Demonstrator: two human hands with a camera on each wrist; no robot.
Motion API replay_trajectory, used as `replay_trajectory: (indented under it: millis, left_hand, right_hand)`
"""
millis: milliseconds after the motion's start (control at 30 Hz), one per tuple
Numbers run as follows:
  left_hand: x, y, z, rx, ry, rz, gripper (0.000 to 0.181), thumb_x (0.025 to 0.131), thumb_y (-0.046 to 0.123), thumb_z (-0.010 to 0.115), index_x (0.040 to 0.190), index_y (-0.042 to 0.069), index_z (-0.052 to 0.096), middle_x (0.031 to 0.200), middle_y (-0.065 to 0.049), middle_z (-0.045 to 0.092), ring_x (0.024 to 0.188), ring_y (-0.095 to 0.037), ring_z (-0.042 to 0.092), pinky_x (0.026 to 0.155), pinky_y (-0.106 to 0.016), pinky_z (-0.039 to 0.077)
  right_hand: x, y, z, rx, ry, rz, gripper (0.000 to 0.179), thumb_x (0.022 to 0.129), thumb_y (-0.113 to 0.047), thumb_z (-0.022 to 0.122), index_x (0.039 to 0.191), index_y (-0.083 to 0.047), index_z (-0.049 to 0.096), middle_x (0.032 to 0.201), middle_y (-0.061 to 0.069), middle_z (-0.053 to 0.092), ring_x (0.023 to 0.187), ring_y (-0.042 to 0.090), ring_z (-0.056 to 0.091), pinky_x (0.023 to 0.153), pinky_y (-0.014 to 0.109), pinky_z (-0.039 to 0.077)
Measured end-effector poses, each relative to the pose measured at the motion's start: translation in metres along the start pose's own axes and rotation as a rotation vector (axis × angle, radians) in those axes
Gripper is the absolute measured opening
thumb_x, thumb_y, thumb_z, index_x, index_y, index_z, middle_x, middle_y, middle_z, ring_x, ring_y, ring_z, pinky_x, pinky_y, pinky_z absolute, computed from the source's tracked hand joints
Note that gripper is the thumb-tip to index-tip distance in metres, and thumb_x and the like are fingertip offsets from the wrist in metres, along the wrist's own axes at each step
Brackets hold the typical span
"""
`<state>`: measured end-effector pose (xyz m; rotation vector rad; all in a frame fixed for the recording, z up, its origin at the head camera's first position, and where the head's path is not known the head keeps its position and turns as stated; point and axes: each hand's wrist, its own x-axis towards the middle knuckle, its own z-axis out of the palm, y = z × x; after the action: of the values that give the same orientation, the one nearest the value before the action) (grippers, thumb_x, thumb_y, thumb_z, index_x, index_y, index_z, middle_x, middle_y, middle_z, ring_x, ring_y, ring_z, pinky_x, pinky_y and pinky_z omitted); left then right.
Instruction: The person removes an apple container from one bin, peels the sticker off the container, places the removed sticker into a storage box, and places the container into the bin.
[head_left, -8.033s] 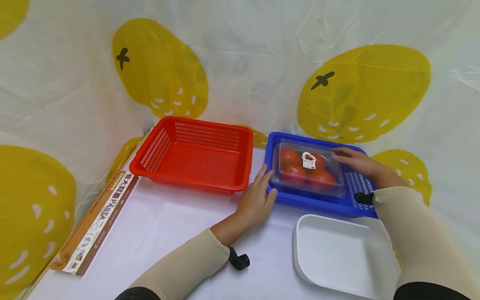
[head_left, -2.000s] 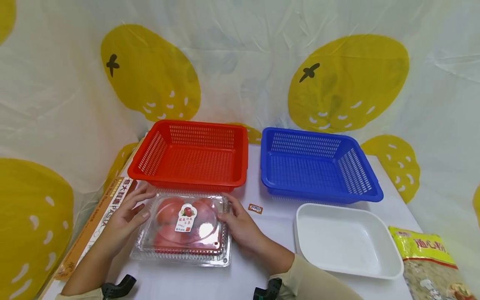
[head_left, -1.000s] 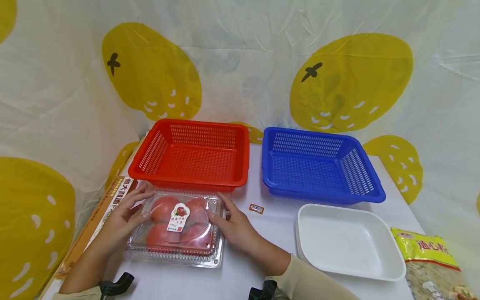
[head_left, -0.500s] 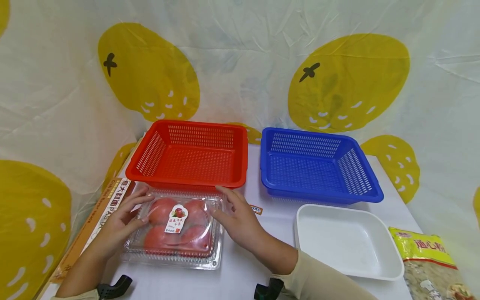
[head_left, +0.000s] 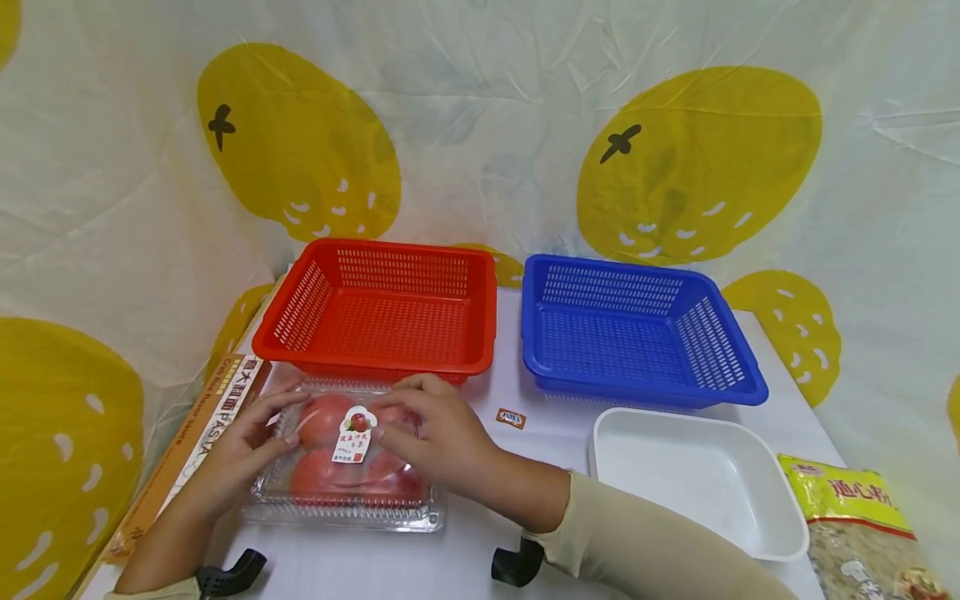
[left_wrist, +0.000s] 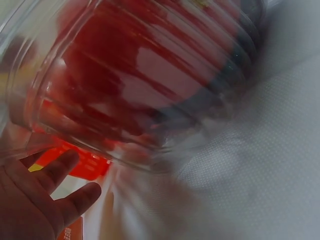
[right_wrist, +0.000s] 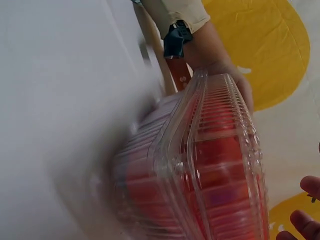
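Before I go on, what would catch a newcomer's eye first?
Probably the red basket at back left and the blue basket at back right, both vivid against the white table. Next, the clear box of red fruit at front left, the left grip at its left side and the right grip over its right part.

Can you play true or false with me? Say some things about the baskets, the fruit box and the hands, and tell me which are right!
1. The red basket is left of the blue basket. True.
2. The left hand and right hand are at the clear box. True.
3. The clear box is inside the blue basket. False: it is in front of the red basket.
4. A bag lies beside the white tray. True.
5. The right hand is inside the red basket. False: it is over the clear box.
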<state>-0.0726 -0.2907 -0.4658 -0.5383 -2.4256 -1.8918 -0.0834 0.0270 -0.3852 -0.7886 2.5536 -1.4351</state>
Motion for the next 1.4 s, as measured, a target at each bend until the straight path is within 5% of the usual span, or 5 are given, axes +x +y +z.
replay_trajectory:
  millis: [167,333,733,1067,1400]
  left_hand:
    - [0.000,-0.001,-0.002,0.008,-0.007,-0.025,0.053,0.101,-0.006,0.062,0.152,0.002,0.051,0.169,-0.016,0.032,0.144,-0.002,0.036,0.098,-0.021,0.053]
    - [0.000,-0.001,-0.003,0.005,-0.019,-0.032,0.054,0.102,-0.005,0.062,0.154,0.003,0.050,0.169,-0.015,0.033,0.145,-0.001,0.036,0.100,-0.020,0.051]
    - [0.000,-0.003,-0.003,0.009,-0.021,-0.043,0.054,0.102,-0.005,0.062,0.154,0.002,0.050,0.168,-0.012,0.036,0.145,0.001,0.035,0.103,-0.017,0.047]
    - [-0.002,-0.003,-0.002,0.012,-0.004,-0.076,0.054,0.102,0.000,0.063,0.155,0.006,0.050,0.166,0.004,0.038,0.139,-0.004,0.042,0.096,-0.024,0.056]
    - [0.000,0.000,-0.001,0.011,-0.013,-0.072,0.054,0.102,0.000,0.062,0.155,0.006,0.050,0.168,-0.009,0.034,0.140,-0.005,0.041,0.096,-0.024,0.056]
  right_hand:
    - [0.012,-0.001,0.012,-0.057,-0.038,-0.051,0.037,0.097,-0.039,0.078,0.131,-0.024,0.079,0.131,-0.004,0.062,0.120,0.012,0.058,0.091,0.027,0.056]
    - [0.025,0.002,0.023,-0.255,-0.019,-0.127,0.039,0.098,-0.044,0.077,0.133,-0.026,0.078,0.126,-0.004,0.065,0.114,0.009,0.056,0.085,0.021,0.050]
    - [0.042,0.008,0.035,-0.520,-0.049,-0.137,0.040,0.095,-0.050,0.078,0.129,-0.029,0.081,0.115,-0.007,0.067,0.106,0.010,0.054,0.093,0.030,0.047]
    - [0.048,0.003,0.039,-0.549,0.004,-0.103,0.014,0.093,-0.033,0.081,0.106,-0.032,0.086,0.107,-0.010,0.067,0.100,0.010,0.056,0.090,0.028,0.047]
    - [0.051,0.003,0.039,-0.545,0.038,-0.114,0.005,0.096,-0.025,0.077,0.097,-0.027,0.082,0.107,-0.009,0.068,0.098,0.012,0.057,0.091,0.030,0.048]
